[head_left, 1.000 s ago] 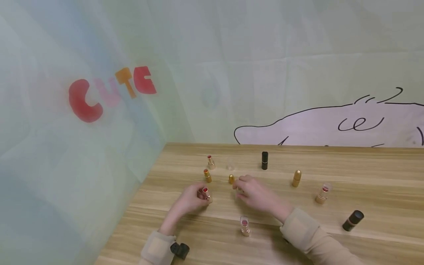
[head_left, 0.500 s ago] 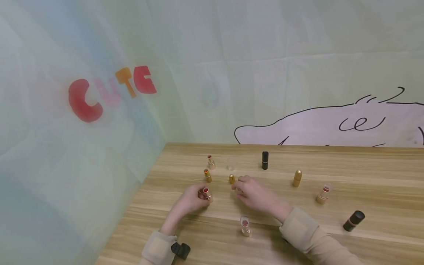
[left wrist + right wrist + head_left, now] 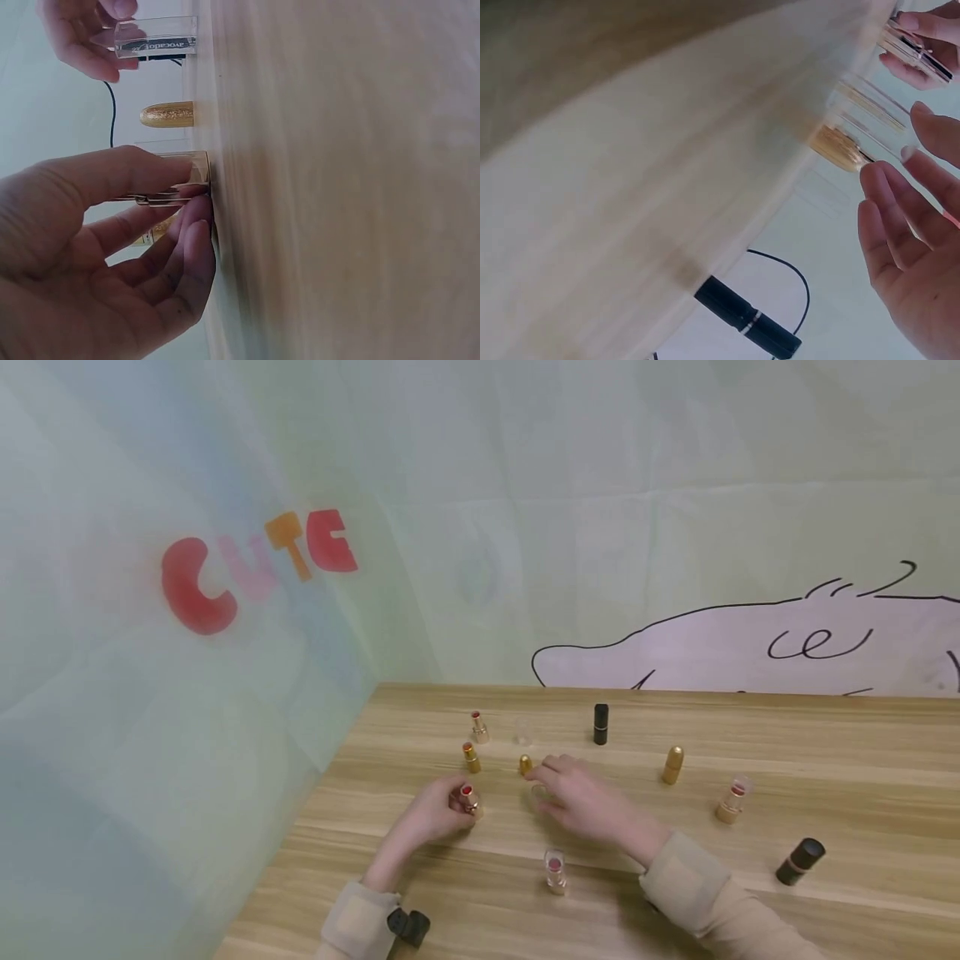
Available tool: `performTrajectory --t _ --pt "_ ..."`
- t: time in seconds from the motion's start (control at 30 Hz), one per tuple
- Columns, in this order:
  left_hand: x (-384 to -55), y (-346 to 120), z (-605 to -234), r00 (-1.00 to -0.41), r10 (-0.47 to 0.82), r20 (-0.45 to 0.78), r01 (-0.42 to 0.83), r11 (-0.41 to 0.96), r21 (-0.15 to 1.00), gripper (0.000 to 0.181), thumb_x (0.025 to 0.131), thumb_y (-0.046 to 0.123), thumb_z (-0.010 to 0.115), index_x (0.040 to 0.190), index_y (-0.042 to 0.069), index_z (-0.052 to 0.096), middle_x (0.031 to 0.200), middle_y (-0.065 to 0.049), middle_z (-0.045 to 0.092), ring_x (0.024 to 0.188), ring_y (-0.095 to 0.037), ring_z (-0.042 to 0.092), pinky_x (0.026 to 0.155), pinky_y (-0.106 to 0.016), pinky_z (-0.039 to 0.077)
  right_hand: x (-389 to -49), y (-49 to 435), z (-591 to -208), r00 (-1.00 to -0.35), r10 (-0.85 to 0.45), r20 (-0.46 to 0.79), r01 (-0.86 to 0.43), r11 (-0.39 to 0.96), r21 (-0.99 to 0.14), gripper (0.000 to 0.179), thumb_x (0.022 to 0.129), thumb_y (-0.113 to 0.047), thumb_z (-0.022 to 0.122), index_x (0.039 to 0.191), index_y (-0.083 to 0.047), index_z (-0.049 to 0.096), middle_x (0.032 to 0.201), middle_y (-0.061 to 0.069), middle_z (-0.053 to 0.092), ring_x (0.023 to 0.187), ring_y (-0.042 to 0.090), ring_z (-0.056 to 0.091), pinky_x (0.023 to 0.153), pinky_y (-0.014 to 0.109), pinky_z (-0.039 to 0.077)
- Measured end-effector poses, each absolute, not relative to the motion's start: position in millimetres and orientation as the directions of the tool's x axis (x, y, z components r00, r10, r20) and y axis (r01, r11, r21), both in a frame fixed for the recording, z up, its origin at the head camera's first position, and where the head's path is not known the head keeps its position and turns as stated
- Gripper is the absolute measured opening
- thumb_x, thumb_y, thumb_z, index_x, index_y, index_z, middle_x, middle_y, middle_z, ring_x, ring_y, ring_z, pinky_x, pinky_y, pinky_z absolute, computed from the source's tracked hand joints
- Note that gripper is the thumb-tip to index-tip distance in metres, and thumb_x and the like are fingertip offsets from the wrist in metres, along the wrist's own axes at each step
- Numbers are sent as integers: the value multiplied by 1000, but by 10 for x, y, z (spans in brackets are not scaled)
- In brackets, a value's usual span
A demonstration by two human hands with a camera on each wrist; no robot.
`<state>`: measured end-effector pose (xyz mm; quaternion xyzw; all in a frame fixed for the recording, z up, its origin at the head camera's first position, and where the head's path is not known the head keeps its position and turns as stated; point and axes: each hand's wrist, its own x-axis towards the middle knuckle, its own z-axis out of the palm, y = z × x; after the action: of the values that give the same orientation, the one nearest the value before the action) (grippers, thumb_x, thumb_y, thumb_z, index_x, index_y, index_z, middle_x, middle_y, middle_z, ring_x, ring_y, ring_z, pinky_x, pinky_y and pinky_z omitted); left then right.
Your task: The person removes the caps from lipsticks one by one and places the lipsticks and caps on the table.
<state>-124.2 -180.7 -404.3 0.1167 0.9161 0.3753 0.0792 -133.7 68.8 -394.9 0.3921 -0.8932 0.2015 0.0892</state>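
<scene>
Left hand point(image 3: 433, 810): grasping one uncapped lipstick point(image 3: 470, 802), upright on the counter point(image 3: 480, 902), scarcely moved this past second. Gold cap point(image 3: 526, 765): at the lipstick's 2 o'clock. Clear cap point(image 3: 154, 28): lipstick's 3 o'clock, plainer to me now. Right hand point(image 3: 581, 797): fingers loose around it, seemingly released; uncapping, I judge, done here.

Head view, lower centre: your left hand point(image 3: 431, 812) partly hides lipstick point(image 3: 470, 797). Right edge cuts line drawing point(image 3: 810, 652); bottom edge cuts your right sleeve point(image 3: 738, 902).
</scene>
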Motion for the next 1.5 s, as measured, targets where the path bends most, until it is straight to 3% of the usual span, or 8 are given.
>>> performTrajectory --t 0.2,0.4,0.6,0.8,1.0,1.13,1.33,1.5 --pt "-1203 -1790 -4008 -974 216 -62 108 691 715 36 70 -8 72 104 -3 61 83 -8 63 73 -13 58 64 -20 49 -1297 723 -3865 -686 -658 311 -727 636 -259 41 81 -20 74 120 -12 63 115 3 66 106 22 61 90 44 51" --pt "-1081 -1781 -3916 -992 104 -77 18 698 716 49 68 -11 65 115 -1 59 91 -12 61 76 -15 57 64 -26 48 -1230 752 -3806 -696 -634 338 -715 657 -239 38 83 -22 73 119 -13 64 115 3 67 105 21 60 91 44 51" --pt "-830 -1781 -3704 -990 -37 139 52 810 584 46 71 -8 61 115 3 56 97 -10 57 79 -15 57 62 -25 45 -1096 796 -3700 -704 -604 374 -700 679 -221 37 83 -24 72 118 -15 64 115 2 67 107 19 60 93 42 50" --pt "-579 -1647 -3543 -963 92 254 226 790 570 36 71 -12 62 105 2 60 90 -8 59 76 -12 59 66 -22 51 -938 846 -3578 -698 -587 409 -701 677 -225 32 85 -26 71 115 -16 65 113 -1 68 106 17 60 94 40 49" --pt "-475 -1507 -3566 -953 267 144 294 691 660 33 73 -7 69 100 7 58 91 -2 60 78 -10 60 69 -21 51 -808 863 -3478 -658 -604 451 -733 649 -201 28 87 -31 68 112 -17 67 109 -4 69 103 15 61 92 37 50" --pt "-469 -1453 -3627 -942 332 55 273 659 701 35 73 -3 74 104 7 58 97 -6 61 85 -14 61 73 -26 54 -740 871 -3483 -628 -616 475 -756 627 -187 28 88 -35 67 109 -17 68 105 -6 69 100 13 61 88 35 51" --pt "-500 -1407 -3729 -906 423 14 305 630 714 40 75 5 77 112 3 61 107 -12 64 95 -25 64 78 -32 56 -678 890 -3540 -636 -613 469 -754 623 -208 29 84 -36 71 106 -17 68 102 -6 69 98 13 63 87 34 52" --pt "-528 -1370 -3814 -884 467 8 317 588 744 51 74 13 81 120 2 61 111 -14 63 99 -30 63 79 -29 56 -635 902 -3570 -661 -621 422 -737 641 -212 30 85 -39 70 107 -18 69 104 -7 69 101 13 62 90 37 51"
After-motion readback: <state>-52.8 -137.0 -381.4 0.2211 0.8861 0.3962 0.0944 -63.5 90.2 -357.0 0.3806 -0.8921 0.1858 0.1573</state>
